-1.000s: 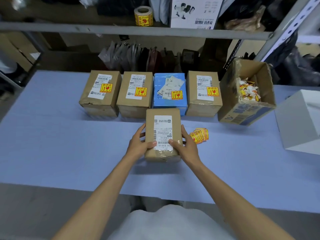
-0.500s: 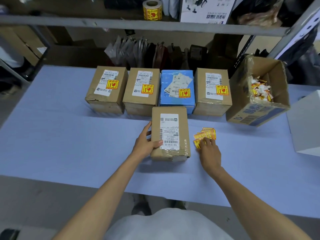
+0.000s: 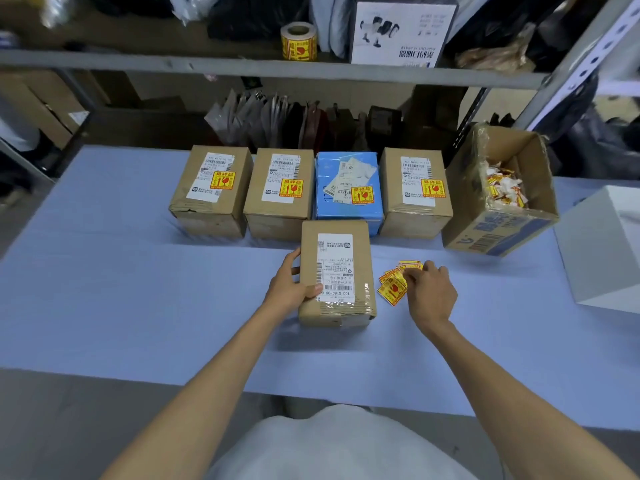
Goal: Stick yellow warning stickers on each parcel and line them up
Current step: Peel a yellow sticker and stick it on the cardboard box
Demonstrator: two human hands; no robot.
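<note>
On the blue table (image 3: 138,271), the left hand (image 3: 289,289) grips the near left side of the bare parcel (image 3: 334,268), thumb over the top, fingers along the side. The parcel lies flat, its long axis pointing away from the person, in front of a row of four stickered boxes (image 3: 280,188). Just to its right lie the loose yellow stickers (image 3: 391,289), fanned out. The right hand (image 3: 431,294) is on them, fingers curled down; I cannot tell whether it pinches one. That hand is the nearer, so the sticker likely goes leftward onto the top. An open carton (image 3: 498,230) stands farther right.
</note>
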